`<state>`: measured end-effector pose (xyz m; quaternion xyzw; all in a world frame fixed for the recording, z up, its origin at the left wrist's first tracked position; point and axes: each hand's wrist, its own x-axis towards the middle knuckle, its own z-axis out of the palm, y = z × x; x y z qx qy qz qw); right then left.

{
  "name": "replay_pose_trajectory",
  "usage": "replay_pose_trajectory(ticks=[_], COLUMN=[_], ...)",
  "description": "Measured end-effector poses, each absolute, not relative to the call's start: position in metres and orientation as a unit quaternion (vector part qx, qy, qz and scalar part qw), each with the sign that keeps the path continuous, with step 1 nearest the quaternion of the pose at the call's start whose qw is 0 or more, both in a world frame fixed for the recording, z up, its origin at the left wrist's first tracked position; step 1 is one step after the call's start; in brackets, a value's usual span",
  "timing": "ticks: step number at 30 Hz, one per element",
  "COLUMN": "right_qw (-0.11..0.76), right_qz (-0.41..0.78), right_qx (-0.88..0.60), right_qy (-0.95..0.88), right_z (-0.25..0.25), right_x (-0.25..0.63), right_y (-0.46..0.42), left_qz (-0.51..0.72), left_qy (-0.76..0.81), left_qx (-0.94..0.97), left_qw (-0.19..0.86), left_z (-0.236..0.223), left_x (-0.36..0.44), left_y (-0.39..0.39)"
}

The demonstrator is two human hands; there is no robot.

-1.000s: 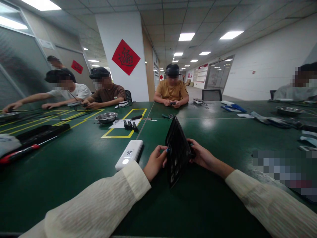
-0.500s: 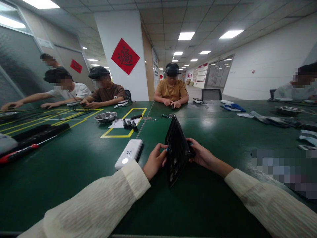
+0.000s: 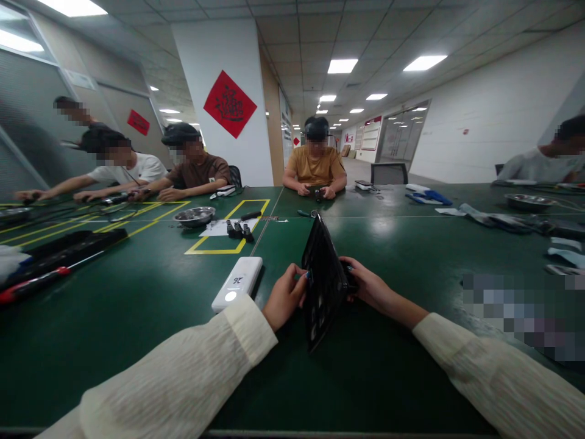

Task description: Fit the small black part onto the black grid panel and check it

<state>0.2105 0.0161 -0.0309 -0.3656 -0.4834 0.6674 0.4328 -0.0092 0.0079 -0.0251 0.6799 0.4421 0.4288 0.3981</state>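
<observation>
Upright and tilted between my hands is a thin black panel (image 3: 323,286), seen almost edge-on, with recesses along its left face. My left hand (image 3: 289,292) is closed, thumb and fingertips pinching at that face. On the other side, my right hand (image 3: 368,286) curls round a dark bulky part (image 3: 351,277) at the panel's right edge; its fingertips are partly hidden. Whether this part is fixed to the panel, I cannot tell. Beside my left wrist lies a white power bank (image 3: 238,283) marked 26.
On the green table (image 3: 402,250) stand a metal bowl (image 3: 194,216) and several black cylindrical pieces (image 3: 240,230) by white paper. A red-handled screwdriver (image 3: 41,283) and a black tray (image 3: 86,247) lie left. Across sits a person (image 3: 315,161); cloths (image 3: 498,218) lie right.
The panel has shifted slightly left and tilted a little, with both hands still on it. The person opposite has raised a small dark object in both hands.
</observation>
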Motion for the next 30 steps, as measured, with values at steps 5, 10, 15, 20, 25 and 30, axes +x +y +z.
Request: replay_pose_trajectory(ticks=[5, 10, 15, 20, 25, 30], right_qw=[0.440, 0.453, 0.461, 0.468, 0.469, 0.466], right_qz=[0.650, 0.620, 0.614, 0.583, 0.552, 0.549], right_qx=[-0.389, -0.428, -0.423, -0.422, -0.434, -0.449], right_qy=[-0.483, -0.476, -0.482, -0.513, -0.536, -0.529], right_z=[-0.027, -0.028, -0.035, -0.038, -0.039, -0.038], right_x=[0.207, 0.202, 0.203, 0.204, 0.202, 0.200], right_y=[0.013, 0.016, 0.020, 0.019, 0.018, 0.017], left_qz=[0.341, 0.179, 0.139, 0.112, 0.121, 0.194], left_qy=[0.519, 0.580, 0.587, 0.576, 0.591, 0.610], left_qx=[0.746, 0.793, 0.797, 0.809, 0.797, 0.768], left_qw=[0.238, 0.056, 0.000, -0.027, 0.000, 0.038], left_z=[-0.018, -0.004, -0.001, -0.003, -0.005, -0.005], left_x=[-0.013, -0.012, -0.010, -0.010, -0.009, -0.010], left_y=[0.006, 0.000, -0.002, -0.003, -0.002, 0.005])
